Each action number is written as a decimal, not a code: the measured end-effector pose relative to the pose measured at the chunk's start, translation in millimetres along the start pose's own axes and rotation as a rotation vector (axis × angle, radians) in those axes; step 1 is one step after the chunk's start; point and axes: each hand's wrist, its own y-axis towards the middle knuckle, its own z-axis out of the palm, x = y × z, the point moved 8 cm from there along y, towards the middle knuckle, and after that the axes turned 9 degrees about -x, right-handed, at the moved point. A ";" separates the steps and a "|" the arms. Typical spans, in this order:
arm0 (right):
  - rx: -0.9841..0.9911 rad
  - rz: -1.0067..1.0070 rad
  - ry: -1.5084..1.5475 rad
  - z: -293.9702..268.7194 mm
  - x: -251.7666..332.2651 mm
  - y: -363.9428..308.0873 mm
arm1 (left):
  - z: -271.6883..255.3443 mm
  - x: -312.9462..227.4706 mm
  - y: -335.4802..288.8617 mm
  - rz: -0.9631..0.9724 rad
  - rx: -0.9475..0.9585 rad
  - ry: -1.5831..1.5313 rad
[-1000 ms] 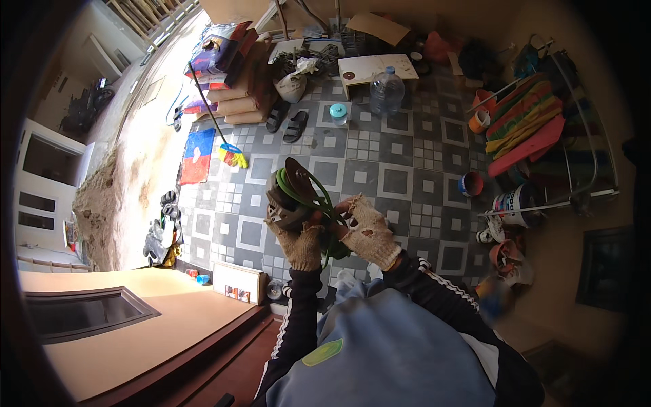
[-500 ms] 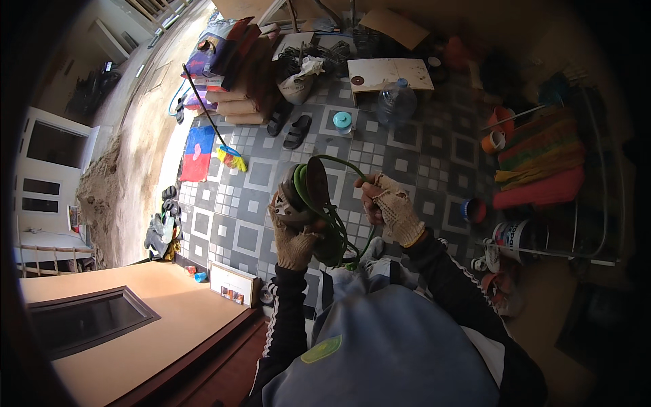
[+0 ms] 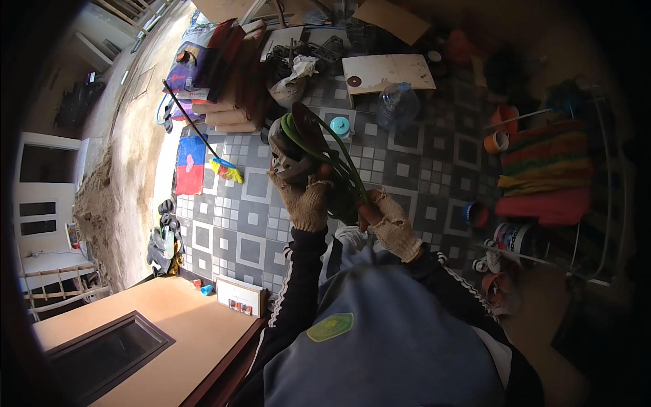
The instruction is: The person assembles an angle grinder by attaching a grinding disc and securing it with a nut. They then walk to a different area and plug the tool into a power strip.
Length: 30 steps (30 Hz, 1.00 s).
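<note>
Both hands wear beige knitted work gloves, the left hand (image 3: 308, 202) and the right hand (image 3: 391, 224), the right one's weave frayed. Black sleeves with white side stripes run back to a blue-grey top bearing a yellow-green badge.

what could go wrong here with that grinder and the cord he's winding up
1. The green cord loops right over the grinder's dark cutting disc; its edge could nick the insulation.
2. The left hand, in a worn knit glove, grips the grey angle grinder close beneath the disc, so a slip might bring fingers onto it.
3. The right hand pulls the cord near the body; a snag could jerk the raised tool loose.
</note>
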 end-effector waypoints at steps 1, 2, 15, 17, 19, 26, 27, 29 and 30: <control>-0.062 -0.019 -0.088 -7.4 -4.5 6.2 | 17.4 -8.5 11.0 0.043 0.112 -0.130; -0.129 -0.052 -0.144 -16.7 -7.6 12.6 | 27.9 -8.9 21.4 0.024 0.135 -0.112; -0.313 -0.029 0.387 -131.3 98.5 124.0 | 90.6 -7.6 69.4 -0.074 0.538 0.308; -0.111 -0.149 0.303 -131.1 127.7 111.0 | 87.0 7.5 79.0 -0.125 0.416 0.341; 0.053 -0.143 0.123 -140.0 135.1 84.7 | 84.0 14.9 99.6 -0.083 0.248 0.332; -0.114 0.385 -0.349 -202.1 41.0 92.2 | 87.2 18.8 135.0 -0.041 0.249 0.236; -0.275 0.412 -0.079 -206.0 35.5 102.4 | 93.3 17.0 130.8 -0.041 0.331 0.195; -0.160 0.272 0.183 -187.3 48.8 141.3 | 102.5 11.2 123.3 0.105 0.403 0.414; -0.124 0.225 0.299 -180.3 60.1 155.3 | 110.9 6.4 118.6 0.211 0.452 0.474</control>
